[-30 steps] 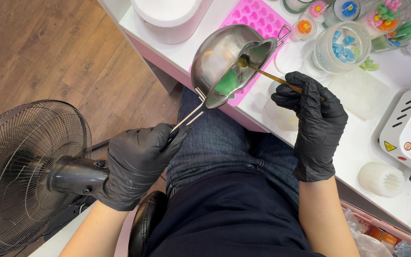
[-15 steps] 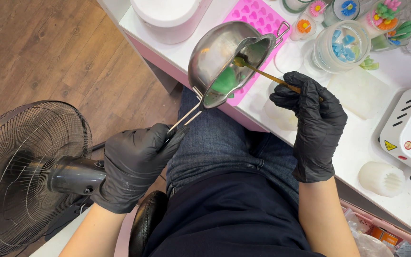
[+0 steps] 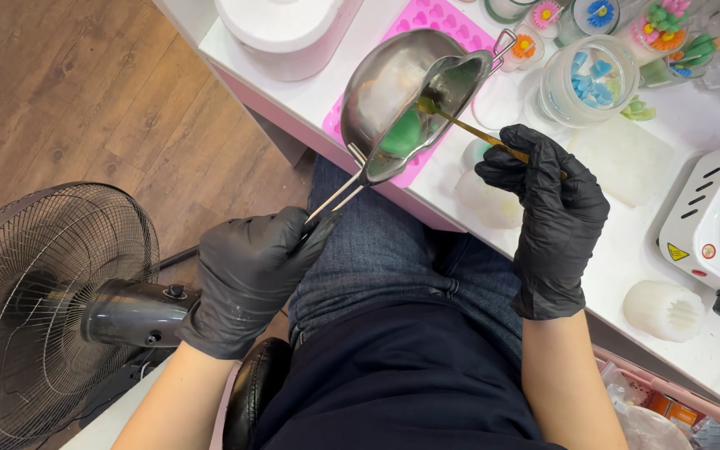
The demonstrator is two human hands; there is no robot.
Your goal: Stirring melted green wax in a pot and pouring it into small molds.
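— Both hands are gloved in black. Left hand [image 3: 247,279] grips the wire handle of the pan [image 3: 406,100], fingers closed round it?

— Yes, clenched on the handle low by the lap, so the pan hangs out over the pink mould [image 3: 447,25] at the table [image 3: 627,250] edge. It is tipped, which keeps the green wax [image 3: 402,133] pooled at the lower side.

— And the right hand [image 3: 552,217]?

— Pinched round a thin stick [image 3: 481,133]; its tip sits inside the pan, just beside the wax, seemingly to stir or scrape it.

— What's nearby?

— A jar [image 3: 589,79] with blue pieces beyond the stick, a white hotplate [image 3: 710,221] at the right, a ribbed white candle [image 3: 667,310] near it. A fan [image 3: 52,308] stands on the floor beside the left hand, facing away from the pan.
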